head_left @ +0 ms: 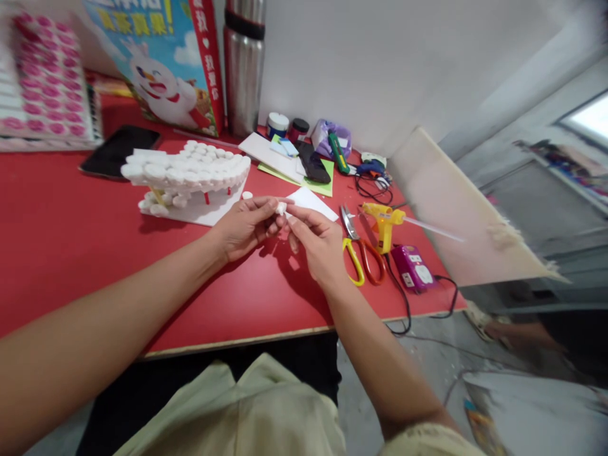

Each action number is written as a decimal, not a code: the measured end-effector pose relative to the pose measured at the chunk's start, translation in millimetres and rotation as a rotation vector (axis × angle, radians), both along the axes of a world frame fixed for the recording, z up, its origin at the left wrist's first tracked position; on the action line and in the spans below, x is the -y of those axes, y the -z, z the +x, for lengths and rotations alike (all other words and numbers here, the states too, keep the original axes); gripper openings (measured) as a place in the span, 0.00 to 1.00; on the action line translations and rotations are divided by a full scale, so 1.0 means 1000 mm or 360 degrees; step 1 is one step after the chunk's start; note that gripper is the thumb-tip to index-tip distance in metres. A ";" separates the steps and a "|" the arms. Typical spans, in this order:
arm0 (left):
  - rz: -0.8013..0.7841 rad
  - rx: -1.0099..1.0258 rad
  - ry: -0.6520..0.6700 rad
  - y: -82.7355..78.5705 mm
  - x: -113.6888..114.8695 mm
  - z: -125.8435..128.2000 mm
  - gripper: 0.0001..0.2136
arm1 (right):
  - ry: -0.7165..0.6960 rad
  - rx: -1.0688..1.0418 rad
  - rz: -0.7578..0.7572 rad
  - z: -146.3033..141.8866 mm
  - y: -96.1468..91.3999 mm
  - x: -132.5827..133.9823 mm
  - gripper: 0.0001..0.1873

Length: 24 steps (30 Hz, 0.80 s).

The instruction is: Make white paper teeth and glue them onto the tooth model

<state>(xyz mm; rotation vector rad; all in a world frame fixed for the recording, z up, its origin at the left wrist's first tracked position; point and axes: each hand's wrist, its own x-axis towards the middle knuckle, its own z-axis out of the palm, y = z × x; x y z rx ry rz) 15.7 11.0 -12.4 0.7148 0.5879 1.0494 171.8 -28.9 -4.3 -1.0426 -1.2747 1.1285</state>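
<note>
Here, a small white piece (282, 208) sits between two hands

The left hand (249, 228) has its grip closed, pinching the piece at thumb and forefinger. The right hand (316, 237) meets it from the other side, fingertips at the piece; whether they pinch too, one cannot tell. The piece is above the red bench (266, 301), too small to show a long axis. Leftward and beyond it stands the white model (185, 168), lengthwise roughly left to right, nearer the left hand. The yellow glue gun (386, 218) lies rightward, nearer the right.
</note>
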 end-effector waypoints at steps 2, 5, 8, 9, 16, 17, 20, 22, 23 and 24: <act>0.0003 0.0021 -0.0022 0.000 0.001 0.001 0.11 | 0.0009 0.0095 0.0062 -0.002 -0.001 0.002 0.13; 0.0036 0.0010 -0.0028 0.000 0.003 0.002 0.11 | 0.0076 0.0295 0.0189 -0.002 -0.001 0.005 0.12; 0.0083 -0.0033 -0.0014 0.000 0.004 0.002 0.12 | 0.0140 0.0567 0.0380 0.001 -0.001 0.006 0.10; 0.0094 -0.0045 -0.0013 0.001 0.004 0.002 0.12 | 0.0153 0.0668 0.0463 0.002 0.000 0.006 0.09; 0.0035 -0.0111 0.0023 0.003 0.001 0.001 0.11 | 0.0164 0.1109 0.0827 0.007 0.006 0.001 0.12; 0.0012 -0.0092 0.0055 0.003 0.000 0.000 0.11 | 0.0211 0.1089 0.0823 0.007 0.005 0.002 0.13; -0.0036 0.0002 0.0171 0.002 0.000 -0.001 0.11 | 0.0450 0.0941 0.0690 0.014 0.000 0.008 0.11; -0.0047 0.0060 0.0238 0.001 0.000 -0.003 0.11 | 0.0601 0.0956 0.0608 0.027 -0.005 0.015 0.10; -0.0050 0.0082 0.0267 0.000 0.000 -0.003 0.11 | 0.0657 0.1051 0.0604 0.036 -0.008 0.020 0.09; -0.0050 0.0101 0.0292 0.000 0.000 -0.004 0.11 | 0.0695 0.1211 0.0627 0.047 -0.010 0.025 0.09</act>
